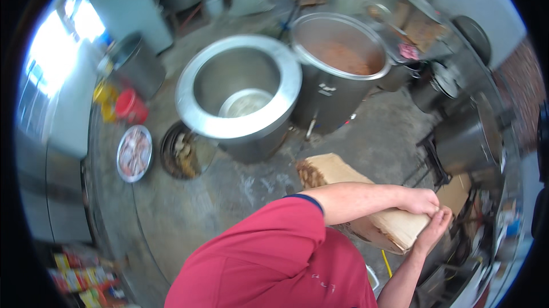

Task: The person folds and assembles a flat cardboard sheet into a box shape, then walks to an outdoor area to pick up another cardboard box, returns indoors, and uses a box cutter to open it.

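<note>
A long tan box (400, 225), seemingly cardboard, lies at a slant in front of me, with brown, rough-looking patches at its far left end and along its lower edge. My left arm, in a red sleeve, reaches across its top. At the right end, my left hand (419, 200) is closed with its fingertips pinched at the edge. Just below, my right hand (434, 229) is curled against the same end, its fingertips meeting those of the left. The exact bit of the box between the fingers is hidden.
Ahead stand a wide-rimmed metal vat (191, 108) and a tall pot (320, 102) with reddish-brown contents. Left of them are a basin of pale pink pieces (134, 153), an open floor drain (171, 150) and a red bucket (131, 106). A large pot (466, 142) stands on the right.
</note>
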Demonstrator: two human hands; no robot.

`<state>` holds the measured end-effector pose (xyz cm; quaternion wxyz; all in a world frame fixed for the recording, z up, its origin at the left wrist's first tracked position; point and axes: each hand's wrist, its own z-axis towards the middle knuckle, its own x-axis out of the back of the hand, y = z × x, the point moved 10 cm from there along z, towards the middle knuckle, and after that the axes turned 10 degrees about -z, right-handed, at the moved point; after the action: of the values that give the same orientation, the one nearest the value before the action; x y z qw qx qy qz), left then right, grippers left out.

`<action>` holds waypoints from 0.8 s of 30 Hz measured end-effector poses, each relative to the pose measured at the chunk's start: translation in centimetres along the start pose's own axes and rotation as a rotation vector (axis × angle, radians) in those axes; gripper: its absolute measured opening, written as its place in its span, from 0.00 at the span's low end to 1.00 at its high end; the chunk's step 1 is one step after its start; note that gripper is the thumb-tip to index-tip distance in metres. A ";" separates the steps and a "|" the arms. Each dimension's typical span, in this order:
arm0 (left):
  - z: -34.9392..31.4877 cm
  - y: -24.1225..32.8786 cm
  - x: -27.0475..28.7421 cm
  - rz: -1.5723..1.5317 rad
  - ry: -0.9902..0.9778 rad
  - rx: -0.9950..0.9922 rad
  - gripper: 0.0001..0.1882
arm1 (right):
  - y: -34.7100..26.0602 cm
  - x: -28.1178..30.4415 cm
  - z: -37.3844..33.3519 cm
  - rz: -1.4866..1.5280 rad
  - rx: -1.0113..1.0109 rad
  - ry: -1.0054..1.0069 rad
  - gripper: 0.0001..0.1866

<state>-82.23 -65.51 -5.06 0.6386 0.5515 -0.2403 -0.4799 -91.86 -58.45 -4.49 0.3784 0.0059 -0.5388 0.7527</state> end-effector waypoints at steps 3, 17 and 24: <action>-1.1 0.1 1.4 0.071 0.028 0.004 0.17 | 1.5 -2.4 1.0 0.122 -0.062 -0.116 0.08; -3.4 -2.6 4.0 0.217 0.081 0.022 0.15 | 0.6 -6.1 1.3 -0.035 -0.173 -0.572 0.04; -1.0 -3.0 3.6 0.318 0.121 -0.011 0.14 | 2.3 -4.1 1.4 -0.199 -0.447 -0.725 0.14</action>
<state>-80.92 -67.97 -8.96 0.7227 0.5309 -0.2832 -0.3401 -90.84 -62.26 -7.48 0.2274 0.2394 -0.7832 0.5269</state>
